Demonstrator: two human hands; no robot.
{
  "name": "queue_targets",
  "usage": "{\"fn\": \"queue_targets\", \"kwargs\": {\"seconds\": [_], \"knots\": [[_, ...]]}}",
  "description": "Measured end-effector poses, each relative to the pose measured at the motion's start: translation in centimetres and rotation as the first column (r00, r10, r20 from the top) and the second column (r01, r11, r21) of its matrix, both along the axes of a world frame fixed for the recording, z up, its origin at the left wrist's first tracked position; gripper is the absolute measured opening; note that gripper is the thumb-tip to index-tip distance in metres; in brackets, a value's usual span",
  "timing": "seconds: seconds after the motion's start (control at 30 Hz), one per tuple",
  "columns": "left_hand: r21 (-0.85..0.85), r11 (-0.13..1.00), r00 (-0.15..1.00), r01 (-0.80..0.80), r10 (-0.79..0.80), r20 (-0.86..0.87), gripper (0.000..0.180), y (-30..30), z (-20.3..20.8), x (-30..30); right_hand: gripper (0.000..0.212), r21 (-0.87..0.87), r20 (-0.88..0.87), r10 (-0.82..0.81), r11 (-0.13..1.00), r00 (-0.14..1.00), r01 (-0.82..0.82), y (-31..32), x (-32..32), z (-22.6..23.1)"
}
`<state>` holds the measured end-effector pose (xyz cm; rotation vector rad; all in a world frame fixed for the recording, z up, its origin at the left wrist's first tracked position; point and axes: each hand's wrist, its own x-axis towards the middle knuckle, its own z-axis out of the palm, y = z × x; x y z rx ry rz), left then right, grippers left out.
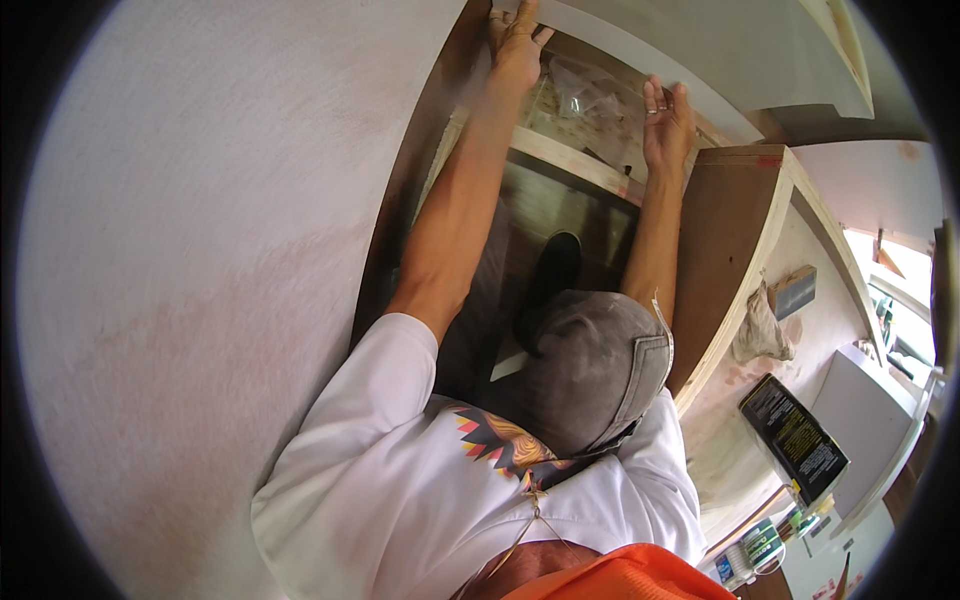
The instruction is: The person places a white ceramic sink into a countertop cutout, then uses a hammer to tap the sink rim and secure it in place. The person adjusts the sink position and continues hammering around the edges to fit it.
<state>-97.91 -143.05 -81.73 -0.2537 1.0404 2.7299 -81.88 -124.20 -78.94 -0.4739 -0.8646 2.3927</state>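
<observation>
Pale strip (625, 38), long and flat, possibly wood.

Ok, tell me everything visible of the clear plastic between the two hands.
The clear plastic looks like a thin, crumpled sheet or bag, shiny where light catches it. It appears to lie loosely on the stained board beyond the pale rail, between the left hand and right hand, neither visibly touching it. Any contents can't be made out.

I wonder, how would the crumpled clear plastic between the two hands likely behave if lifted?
The clear plastic would probably be floppy, given its creases and loose folds. It looks thin and see-through, so likely light. Glossy highlights suggest it may feel slippery.
</observation>
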Motion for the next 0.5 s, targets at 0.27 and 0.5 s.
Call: {"fn": "queue_targets", "kwargs": {"seconds": [0.27,0.5], "knots": [[-0.109,0.993,0.996,0.053,-0.061,-0.070,0.099,0.8,3.9,2.6,0.022,0.005,-0.025,-0.001,1.000,1.000,0.001,0.4,0.1,-0.3],[-0.124,0.991,0.999,-0.042,0.040,-0.018,0.113,1.5,2.9,2.2,0.017,0.008,0.004,-0.022,1.000,1.000,0.022,0.1,0.0,-0.5]]}}
